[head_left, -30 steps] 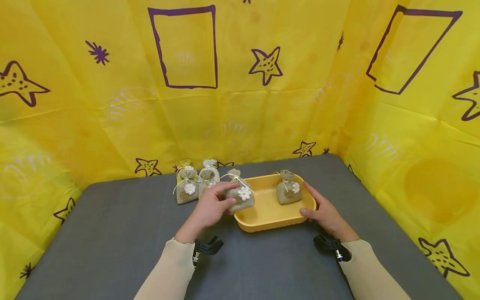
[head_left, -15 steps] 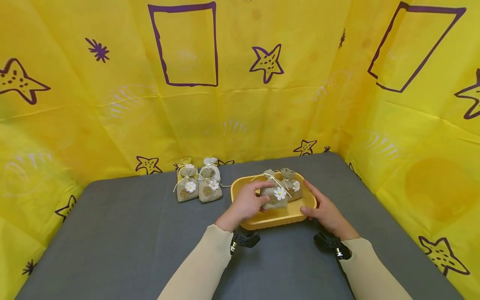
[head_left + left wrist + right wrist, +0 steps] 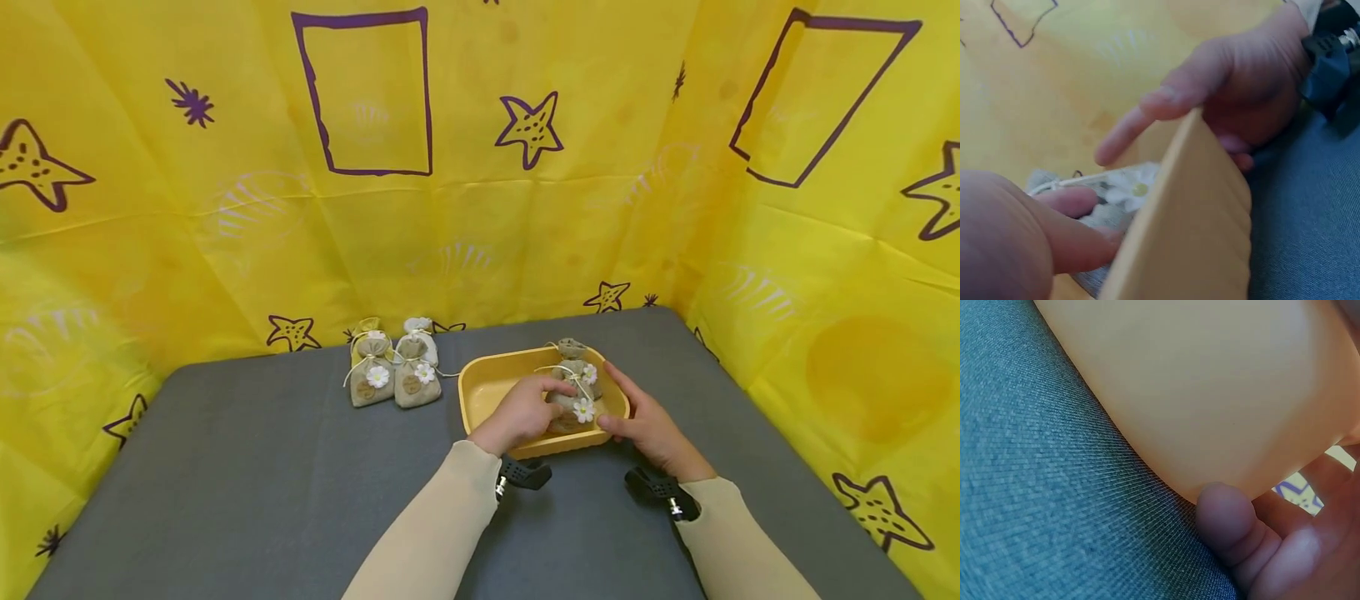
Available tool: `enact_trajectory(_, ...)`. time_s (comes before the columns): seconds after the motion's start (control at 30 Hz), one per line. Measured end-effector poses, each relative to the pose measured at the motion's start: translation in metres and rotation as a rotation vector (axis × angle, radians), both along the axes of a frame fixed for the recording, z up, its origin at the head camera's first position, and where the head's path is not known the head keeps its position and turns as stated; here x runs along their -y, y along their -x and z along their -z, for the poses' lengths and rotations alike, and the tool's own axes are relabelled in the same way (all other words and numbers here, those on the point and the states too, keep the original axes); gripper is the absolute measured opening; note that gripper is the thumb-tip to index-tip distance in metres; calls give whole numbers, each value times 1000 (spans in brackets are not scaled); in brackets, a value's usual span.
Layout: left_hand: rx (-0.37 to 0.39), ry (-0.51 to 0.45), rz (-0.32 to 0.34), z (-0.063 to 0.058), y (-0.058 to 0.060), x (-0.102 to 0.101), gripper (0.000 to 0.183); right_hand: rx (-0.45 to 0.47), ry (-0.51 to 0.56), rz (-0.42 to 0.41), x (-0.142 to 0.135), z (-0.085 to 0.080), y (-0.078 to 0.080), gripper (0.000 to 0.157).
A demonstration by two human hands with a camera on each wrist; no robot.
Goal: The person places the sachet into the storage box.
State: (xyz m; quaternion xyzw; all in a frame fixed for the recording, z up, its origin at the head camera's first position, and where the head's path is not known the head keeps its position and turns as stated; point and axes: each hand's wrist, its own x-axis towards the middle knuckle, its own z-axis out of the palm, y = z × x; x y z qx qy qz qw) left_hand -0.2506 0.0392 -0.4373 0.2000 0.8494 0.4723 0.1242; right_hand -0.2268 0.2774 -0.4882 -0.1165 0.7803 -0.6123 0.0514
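My left hand (image 3: 525,408) reaches into a yellow tray (image 3: 486,387) and holds a small beige cloth sachet (image 3: 576,419) with a white flower and a pale drawstring. In the left wrist view, thumb and finger pinch the sachet (image 3: 1107,215) close behind the tray wall (image 3: 1200,219). A second beige sachet (image 3: 589,385) is in the tray just behind the held one and partly covered by it. My right hand (image 3: 652,429) grips the tray's right end. The right wrist view has its thumb (image 3: 1225,519) against the tray's wall (image 3: 1210,394), the tray filling much of that view.
Left of the tray, two beige sachets, one left (image 3: 372,383) and one right (image 3: 417,385), stand in front of a yellow sachet (image 3: 367,327) and a whitish sachet (image 3: 418,325). A yellow printed curtain (image 3: 465,208) borders the grey table (image 3: 262,467) at the back and right.
My left hand has carried the sachet rightward from the tray's left rim and lowered it into the tray in front of the other sachet. The right hand keeps its grip on the tray.
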Motion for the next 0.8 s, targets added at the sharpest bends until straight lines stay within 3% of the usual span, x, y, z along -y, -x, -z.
enact_trajectory(0.27, -93, 149, 48, -3, 1, 5, 35, 10, -7, 1, 1, -1, 0, 87)
enact_trajectory(0.6, -4, 65, 179, 0, 3, -6, 48, -22, -2, -19, -2, 2, 0, 86)
enact_trajectory(0.8, 95, -38, 212, 3, 5, -7, 52, -20, 5, -25, -2, 2, 1, 85)
